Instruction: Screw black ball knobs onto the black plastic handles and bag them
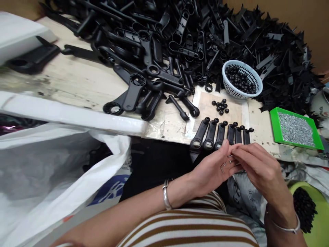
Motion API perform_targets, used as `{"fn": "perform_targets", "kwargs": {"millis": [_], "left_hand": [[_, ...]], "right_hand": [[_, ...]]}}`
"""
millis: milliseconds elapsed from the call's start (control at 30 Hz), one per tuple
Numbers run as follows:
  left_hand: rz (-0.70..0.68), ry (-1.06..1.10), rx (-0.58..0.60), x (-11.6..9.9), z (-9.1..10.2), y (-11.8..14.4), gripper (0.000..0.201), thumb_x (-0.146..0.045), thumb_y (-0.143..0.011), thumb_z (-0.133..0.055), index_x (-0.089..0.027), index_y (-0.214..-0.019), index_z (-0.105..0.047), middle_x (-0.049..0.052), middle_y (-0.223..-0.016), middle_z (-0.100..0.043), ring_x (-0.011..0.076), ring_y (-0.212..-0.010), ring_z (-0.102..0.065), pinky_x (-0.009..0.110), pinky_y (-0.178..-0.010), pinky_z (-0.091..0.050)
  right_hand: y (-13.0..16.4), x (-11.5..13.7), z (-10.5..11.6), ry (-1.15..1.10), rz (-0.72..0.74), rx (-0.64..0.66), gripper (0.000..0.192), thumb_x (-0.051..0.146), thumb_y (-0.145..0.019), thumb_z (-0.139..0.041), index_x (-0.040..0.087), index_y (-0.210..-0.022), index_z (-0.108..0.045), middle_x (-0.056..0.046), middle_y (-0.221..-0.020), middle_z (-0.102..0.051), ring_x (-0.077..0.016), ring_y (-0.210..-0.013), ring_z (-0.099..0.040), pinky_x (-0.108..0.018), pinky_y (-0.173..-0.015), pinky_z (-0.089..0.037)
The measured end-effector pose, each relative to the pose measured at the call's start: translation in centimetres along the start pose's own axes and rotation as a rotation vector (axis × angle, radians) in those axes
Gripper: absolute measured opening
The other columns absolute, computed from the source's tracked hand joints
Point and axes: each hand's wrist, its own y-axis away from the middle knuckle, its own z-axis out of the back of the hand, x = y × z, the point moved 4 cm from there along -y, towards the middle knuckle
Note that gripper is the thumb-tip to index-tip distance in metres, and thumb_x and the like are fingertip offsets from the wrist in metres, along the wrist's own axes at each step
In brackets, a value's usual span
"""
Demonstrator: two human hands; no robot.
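My left hand (209, 173) is turned palm up and cupped, with several small metal pins (223, 167) lying in it. Whether they are threaded I cannot tell. Over that palm, my right hand (259, 168) pinches at one of the pins with its thumb and fingers, which partly hide it. Just beyond my hands, several black plastic handles (211, 132) lie side by side along the table edge, each with a small knob end pointing away from me. Loose black beads (221, 106) sit in a cluster behind them.
A light blue basket (226, 82) holds more black beads. At the right, a green tray (276, 127) is filled with silver pins. Black plastic parts (144, 44) are heaped across the back. White sacking (64, 164) hangs at left; a yellow-green tub (321, 212) stands lower right.
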Motion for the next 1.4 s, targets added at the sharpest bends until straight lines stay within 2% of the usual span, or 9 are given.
{"fn": "perform_targets", "kwargs": {"millis": [100, 200, 367, 533, 700, 933, 1167, 1300, 1400], "left_hand": [[0.017, 0.018, -0.029, 0.2, 0.5, 0.1, 0.056, -0.060, -0.084, -0.067, -0.014, -0.116, -0.065, 0.011, -0.118, -0.065, 0.0272, -0.134, -0.047, 0.039, -0.116, -0.032], [0.047, 0.023, -0.030, 0.4, 0.8, 0.1, 0.059, -0.058, -0.089, -0.061, -0.012, -0.127, -0.059, 0.015, -0.134, -0.059, 0.0276, -0.139, -0.043, 0.041, -0.119, -0.028], [0.091, 0.027, -0.045, 0.4, 0.9, 0.2, 0.072, -0.057, -0.094, -0.053, -0.006, -0.144, -0.042, 0.023, -0.151, -0.043, 0.0301, -0.141, -0.041, 0.044, -0.120, -0.027], [0.083, 0.064, -0.084, -0.1, 0.9, 0.2, 0.069, -0.055, -0.096, -0.049, -0.002, -0.141, -0.044, 0.025, -0.145, -0.048, 0.0302, -0.136, -0.049, 0.044, -0.118, -0.030], [0.076, 0.111, -0.101, -0.7, 0.8, 0.2, 0.059, -0.049, -0.102, -0.039, -0.003, -0.137, -0.047, 0.023, -0.141, -0.053, 0.0276, -0.130, -0.055, 0.043, -0.116, -0.033], [0.073, 0.110, -0.083, -0.8, 0.7, 0.3, 0.061, -0.050, -0.102, -0.036, -0.002, -0.139, -0.045, 0.023, -0.143, -0.052, 0.0278, -0.131, -0.054, 0.043, -0.116, -0.033], [0.049, 0.102, -0.103, -1.2, 0.6, 0.4, 0.059, -0.046, -0.101, -0.044, -0.002, -0.141, -0.044, 0.023, -0.144, -0.051, 0.0288, -0.132, -0.053, 0.043, -0.116, -0.034], [0.029, 0.102, -0.104, -1.3, 0.5, 0.5, 0.062, -0.048, -0.100, -0.046, -0.002, -0.141, -0.043, 0.023, -0.145, -0.050, 0.0295, -0.134, -0.050, 0.044, -0.117, -0.033], [0.009, 0.109, -0.090, -1.1, 0.5, 0.4, 0.065, -0.050, -0.099, -0.047, -0.003, -0.143, -0.041, 0.022, -0.146, -0.049, 0.0291, -0.139, -0.044, 0.043, -0.118, -0.031]], "right_hand": [[0.5, -0.3, 0.2, 0.011, -0.019, 0.031, 0.034, 0.007, -0.091, -0.052, 0.020, -0.121, -0.063, -0.010, -0.104, -0.069, -0.0191, -0.091, -0.062, -0.034, -0.078, -0.055], [1.1, -1.5, 1.1, 0.006, -0.117, 0.027, 0.036, 0.010, -0.093, -0.049, 0.024, -0.123, -0.064, -0.009, -0.100, -0.068, -0.0186, -0.091, -0.063, -0.034, -0.079, -0.055], [0.1, -5.2, 2.3, -0.020, -0.247, -0.183, 0.018, 0.021, -0.094, -0.055, 0.024, -0.101, -0.071, -0.006, -0.093, -0.070, -0.0171, -0.085, -0.066, -0.031, -0.077, -0.055], [-1.9, -7.8, 1.4, -0.017, -0.243, -0.312, 0.011, 0.024, -0.091, -0.061, 0.024, -0.090, -0.072, -0.004, -0.088, -0.073, -0.0195, -0.087, -0.067, -0.035, -0.082, -0.054], [-2.6, -9.0, 0.6, -0.054, -0.234, -0.323, 0.009, 0.025, -0.088, -0.065, 0.024, -0.087, -0.073, -0.005, -0.092, -0.073, -0.0213, -0.095, -0.064, -0.042, -0.090, -0.051], [-2.9, -9.7, 0.0, -0.070, -0.271, -0.327, 0.009, 0.025, -0.086, -0.066, 0.025, -0.088, -0.075, -0.005, -0.099, -0.070, -0.0208, -0.099, -0.063, -0.041, -0.091, -0.050], [-2.5, -8.8, 0.8, 0.038, -0.243, -0.297, 0.013, 0.026, -0.089, -0.065, 0.025, -0.095, -0.075, -0.006, -0.102, -0.070, -0.0209, -0.100, -0.063, -0.041, -0.091, -0.049], [-1.3, -5.8, 2.2, -0.022, -0.225, -0.299, 0.016, 0.020, -0.089, -0.064, 0.026, -0.100, -0.073, -0.004, -0.104, -0.068, -0.0186, -0.098, -0.063, -0.037, -0.086, -0.050], [-1.1, -2.9, 1.8, -0.038, -0.111, -0.150, 0.020, 0.012, -0.088, -0.064, 0.025, -0.102, -0.070, -0.003, -0.097, -0.067, -0.0170, -0.092, -0.061, -0.033, -0.078, -0.051]]}}
